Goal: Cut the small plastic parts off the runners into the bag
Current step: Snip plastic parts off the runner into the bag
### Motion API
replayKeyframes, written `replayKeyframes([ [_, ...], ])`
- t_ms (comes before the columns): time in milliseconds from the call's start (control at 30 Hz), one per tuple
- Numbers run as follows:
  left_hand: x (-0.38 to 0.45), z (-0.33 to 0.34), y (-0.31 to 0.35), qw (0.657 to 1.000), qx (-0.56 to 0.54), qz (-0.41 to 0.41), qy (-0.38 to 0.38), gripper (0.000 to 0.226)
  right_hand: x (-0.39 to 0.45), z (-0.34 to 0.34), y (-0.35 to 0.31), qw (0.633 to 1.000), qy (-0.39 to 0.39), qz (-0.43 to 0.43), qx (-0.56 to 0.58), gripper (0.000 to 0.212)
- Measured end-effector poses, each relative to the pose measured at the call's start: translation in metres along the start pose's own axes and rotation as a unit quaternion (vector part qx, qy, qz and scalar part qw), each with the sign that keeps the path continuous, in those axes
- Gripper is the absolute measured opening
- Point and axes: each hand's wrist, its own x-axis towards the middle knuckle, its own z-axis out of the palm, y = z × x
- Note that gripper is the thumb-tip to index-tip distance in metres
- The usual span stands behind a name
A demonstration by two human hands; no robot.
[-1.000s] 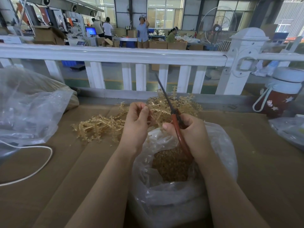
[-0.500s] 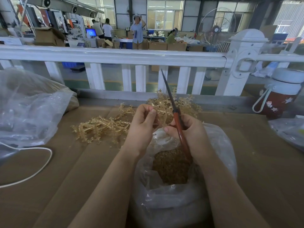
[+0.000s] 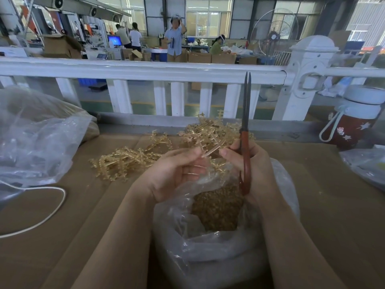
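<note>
Amber runners point(image 3: 133, 161), red-handled scissors point(image 3: 245, 163), clear bag point(image 3: 208, 257), white railing point(image 3: 145, 69)

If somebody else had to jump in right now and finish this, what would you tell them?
Left hand pinches a thin bare runner above the bag.
Right hand grips the scissors, blades pointing up and nearly closed, and touches the runner's other end.
Done: the bag holds a heap of cut parts.
Left: a pile of uncut runners lies on the cardboard beyond the hands. Clip those into the bag.

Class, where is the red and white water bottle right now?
Head view: the red and white water bottle stands far right on the cardboard-covered table, beside the white railing post.
</note>
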Motion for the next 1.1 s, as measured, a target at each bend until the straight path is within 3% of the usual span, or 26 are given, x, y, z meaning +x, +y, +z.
replayKeyframes([
  [200,-0.001,0.006,-0.004,0.998,0.056,-0.018,-0.024,0.032,-0.002,0.004,-0.003,1.000,0.026,-0.001,0.004,0.020],
  [300,0.000,0.007,-0.004,0.999,0.047,0.002,-0.010,0.019,-0.002,0.004,-0.003,0.999,0.036,-0.009,-0.018,0.024],
  [400,0.000,0.007,-0.003,0.999,-0.004,0.032,0.017,0.026,-0.002,0.006,-0.001,0.996,0.049,-0.018,-0.070,0.014],
  [567,0.003,0.009,-0.002,0.991,-0.084,0.077,0.067,0.025,-0.001,0.006,0.001,0.981,0.069,-0.028,-0.180,0.044],
  [700,0.004,0.008,-0.001,0.981,-0.117,0.116,0.102,0.025,-0.002,0.003,0.007,0.968,0.044,-0.033,-0.244,0.052],
  [933,0.007,0.008,-0.002,0.968,-0.130,0.168,0.135,0.030,-0.003,0.000,0.012,0.898,-0.001,-0.054,-0.436,0.060],
  [1100,0.010,0.007,-0.004,0.961,-0.101,0.208,0.152,0.033,-0.004,0.000,0.014,0.870,-0.015,-0.073,-0.488,0.064],
])
